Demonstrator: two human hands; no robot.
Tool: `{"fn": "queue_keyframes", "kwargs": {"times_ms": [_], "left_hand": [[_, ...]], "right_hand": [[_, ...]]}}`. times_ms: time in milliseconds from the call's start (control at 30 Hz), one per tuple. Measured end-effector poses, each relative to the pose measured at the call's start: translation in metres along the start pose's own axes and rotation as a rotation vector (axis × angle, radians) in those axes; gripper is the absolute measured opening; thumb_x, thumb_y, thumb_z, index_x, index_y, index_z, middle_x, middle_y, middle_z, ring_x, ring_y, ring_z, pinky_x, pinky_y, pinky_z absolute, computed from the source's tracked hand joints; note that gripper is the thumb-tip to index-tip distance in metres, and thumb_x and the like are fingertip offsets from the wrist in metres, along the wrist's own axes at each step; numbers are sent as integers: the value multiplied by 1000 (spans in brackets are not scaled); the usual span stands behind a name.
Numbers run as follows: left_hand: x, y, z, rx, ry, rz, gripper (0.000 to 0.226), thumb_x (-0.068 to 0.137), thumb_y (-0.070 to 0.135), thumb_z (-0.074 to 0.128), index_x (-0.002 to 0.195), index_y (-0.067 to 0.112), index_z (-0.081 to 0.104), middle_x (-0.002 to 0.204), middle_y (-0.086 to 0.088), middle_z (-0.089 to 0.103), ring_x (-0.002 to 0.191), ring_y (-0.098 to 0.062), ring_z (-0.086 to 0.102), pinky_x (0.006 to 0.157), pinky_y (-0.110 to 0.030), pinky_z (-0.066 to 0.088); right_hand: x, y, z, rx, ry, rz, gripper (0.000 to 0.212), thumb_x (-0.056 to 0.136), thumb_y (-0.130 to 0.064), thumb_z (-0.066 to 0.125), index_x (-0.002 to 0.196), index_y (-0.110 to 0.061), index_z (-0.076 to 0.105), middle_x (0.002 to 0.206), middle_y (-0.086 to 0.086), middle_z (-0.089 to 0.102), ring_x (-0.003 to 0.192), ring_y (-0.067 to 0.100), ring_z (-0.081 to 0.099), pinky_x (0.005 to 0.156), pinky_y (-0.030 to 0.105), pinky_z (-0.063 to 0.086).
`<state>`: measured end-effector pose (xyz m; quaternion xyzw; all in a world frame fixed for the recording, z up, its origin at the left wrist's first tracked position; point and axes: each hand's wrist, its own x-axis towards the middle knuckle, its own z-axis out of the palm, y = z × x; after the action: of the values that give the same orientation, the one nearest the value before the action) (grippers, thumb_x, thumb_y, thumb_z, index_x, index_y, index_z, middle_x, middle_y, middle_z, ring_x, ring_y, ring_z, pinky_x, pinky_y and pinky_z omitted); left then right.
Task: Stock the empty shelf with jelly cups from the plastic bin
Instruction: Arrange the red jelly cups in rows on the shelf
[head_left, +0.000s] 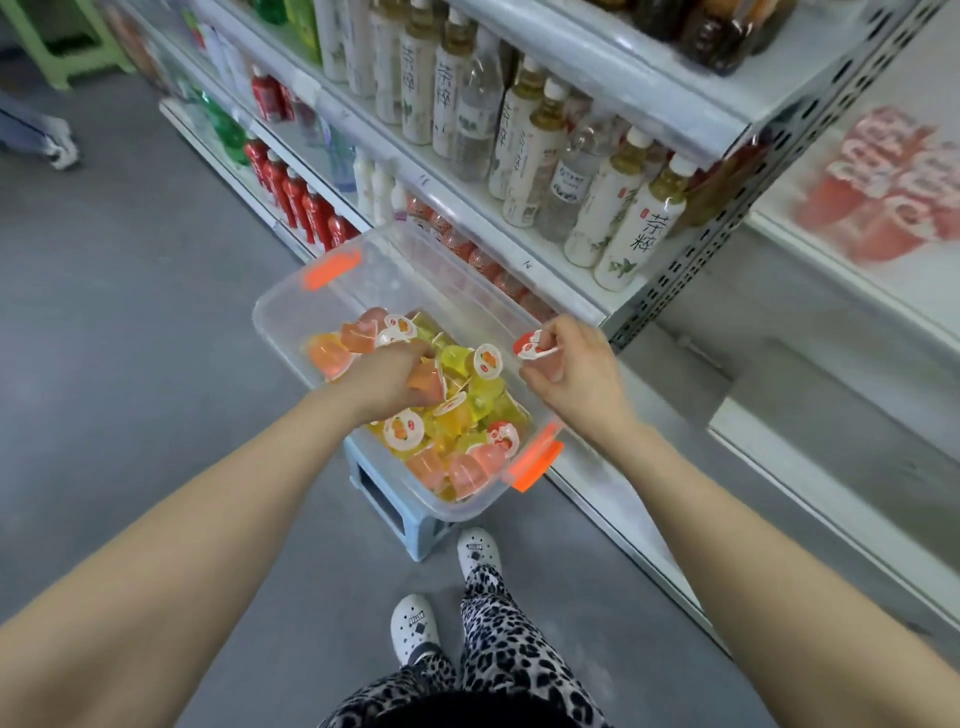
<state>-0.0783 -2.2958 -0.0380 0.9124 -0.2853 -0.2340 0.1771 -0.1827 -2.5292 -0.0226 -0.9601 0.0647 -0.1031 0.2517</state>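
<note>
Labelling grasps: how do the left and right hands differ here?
Left hand is down in the plastic bin among the jelly cups; right hand is up beside its rim. Left hand grips an orange cup; right hand a red-lidded cup. Both hold one cup.

The plastic bin (291, 312) stands open at the top on a small stool (384, 493), so a hand can enter from above. The left hand (387, 382) is down among the jelly cups (457, 410), fingers curled on them. Just beside the bin's far wall the bottle shelf (519, 249) juts out. A perforated upright (727, 218) stands between the bin and the side shelf (883, 291), where pink cups (893, 182) take the back and the front board is free. Left of the bin the floor (130, 312) is open.
</note>
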Motion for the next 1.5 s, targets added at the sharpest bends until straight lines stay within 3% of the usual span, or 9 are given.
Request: {"fn": "queue_keyframes", "kwargs": {"times_ms": [200, 500, 667, 733, 833, 933, 1067, 1300, 1500], "left_hand": [[-10, 43, -14, -217, 151, 139, 51, 74, 36, 81, 116, 15, 62, 106, -3, 64, 97, -22, 60, 82, -34, 48], [-4, 137, -21, -484, 171, 290, 47, 72, 26, 84, 111, 23, 58, 102, 8, 68, 92, -10, 65, 86, -31, 52], [7, 200, -27, -561, 150, 394, 54, 67, 36, 86, 113, 27, 59, 104, 11, 69, 92, -6, 67, 86, -31, 55], [11, 227, -30, -582, 126, 432, 54, 64, 37, 82, 113, 27, 60, 100, 10, 69, 83, -7, 67, 78, -33, 56], [19, 264, -32, -571, 122, 488, 51, 67, 33, 79, 113, 25, 58, 90, 12, 65, 64, 1, 56, 55, -20, 43], [28, 294, -32, -441, 178, 534, 45, 74, 28, 79, 113, 27, 57, 93, 19, 62, 74, 11, 57, 62, -10, 44], [42, 321, -31, -357, 214, 548, 47, 70, 38, 79, 111, 30, 58, 105, 15, 64, 94, -2, 61, 84, -29, 52], [69, 348, -26, -260, 267, 551, 45, 70, 44, 77, 110, 30, 61, 102, 15, 65, 92, -1, 59, 82, -34, 52], [87, 365, -20, -233, 331, 541, 44, 69, 46, 71, 109, 31, 61, 103, 15, 64, 96, -4, 59, 82, -37, 52]], "right_hand": [[-22, -8, -50, 65, 182, 97, 30, 78, -31, 70, 89, -25, 43, 90, -5, 54, 87, 21, 50, 68, 31, 33], [-57, 8, -124, 66, 384, 188, 31, 75, -39, 69, 88, -28, 42, 87, -6, 56, 86, 19, 51, 69, 34, 41], [-71, 34, -182, 67, 519, 243, 28, 79, -38, 69, 87, -27, 45, 83, -6, 60, 82, 17, 52, 67, 33, 40], [-74, 48, -209, 67, 580, 253, 26, 81, -35, 69, 89, -23, 47, 81, -7, 58, 77, 16, 51, 65, 32, 39], [-75, 75, -247, 20, 649, 323, 25, 80, -31, 68, 92, -21, 49, 82, -7, 59, 75, 17, 53, 68, 33, 41], [-69, 106, -279, -16, 651, 433, 26, 78, -31, 67, 95, -21, 50, 92, -5, 62, 83, 20, 56, 75, 34, 43], [-50, 149, -302, -59, 569, 511, 27, 78, -32, 66, 97, -19, 54, 103, -2, 63, 96, 22, 57, 76, 31, 39], [-16, 201, -302, -115, 391, 532, 30, 80, -33, 69, 103, -19, 57, 108, 6, 60, 101, 27, 57, 77, 29, 37], [9, 229, -306, -125, 372, 479, 32, 80, -35, 70, 106, -21, 58, 109, 10, 60, 97, 30, 58, 77, 31, 37]]}}
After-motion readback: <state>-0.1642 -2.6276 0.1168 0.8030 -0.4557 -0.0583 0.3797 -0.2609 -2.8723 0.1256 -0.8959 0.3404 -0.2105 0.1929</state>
